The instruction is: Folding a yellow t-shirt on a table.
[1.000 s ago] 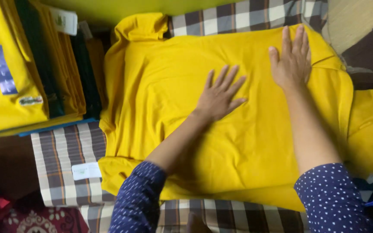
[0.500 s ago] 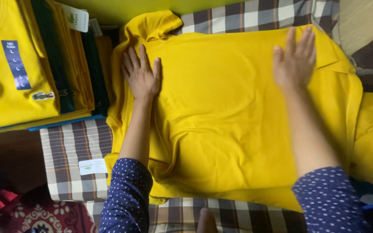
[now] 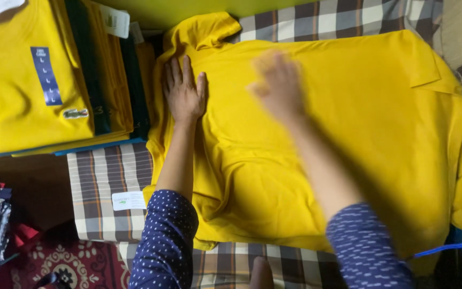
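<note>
Brown, grey and white checked cloth covers the work surface; a small white label lies on it near the lower left. Two dotted dark-blue sleeves enter from the bottom edge. Plain yellow knit shirt lies spread across the checked cloth, creased at its left side. Left hand rests flat, fingers spread, on the shirt's left edge. Right hand is over the shirt's upper middle and motion-blurred; it looks open, grips nothing, contact uncertain. Judgement: smoothing goes best with one palm anchoring the fabric while the other sweeps flat toward the creases. Far left: stack of folded yellow and dark green garments.
</note>
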